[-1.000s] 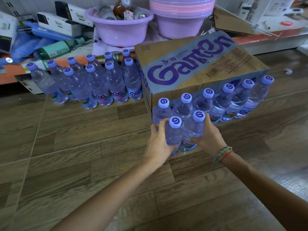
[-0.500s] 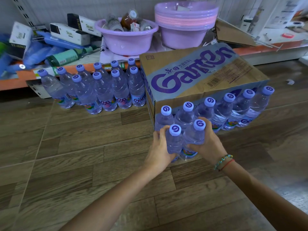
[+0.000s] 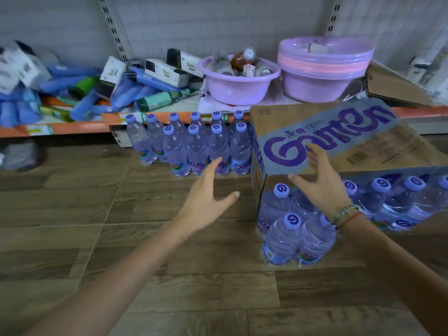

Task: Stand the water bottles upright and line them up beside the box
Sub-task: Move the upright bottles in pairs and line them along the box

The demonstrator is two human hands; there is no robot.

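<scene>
A brown cardboard box (image 3: pixel 378 146) with purple lettering sits on the wooden floor. Clear water bottles with purple caps stand upright along its front side (image 3: pixel 378 200). Two more bottles (image 3: pixel 282 238) stand in front of that row at its left end. Another group of upright bottles (image 3: pixel 194 146) stands in two rows left of the box, against the shelf. My left hand (image 3: pixel 206 202) hovers open over the floor, left of the box. My right hand (image 3: pixel 320 180) is open above the front row, fingers spread before the box's lid, and hides some bottle tops.
A low orange-edged shelf (image 3: pixel 72 124) behind holds blue packets, white cartons, a purple basin (image 3: pixel 237 86) with small bottles and a stack of basins (image 3: pixel 322 69). A flattened carton (image 3: pixel 392 86) lies at the back right. Bare wooden floor (image 3: pixel 97 214) stretches left and toward me.
Both hands have let go of the two front bottles and lifted away, fingers now spread. The view has swung left and upward, so the box sits further right.
</scene>
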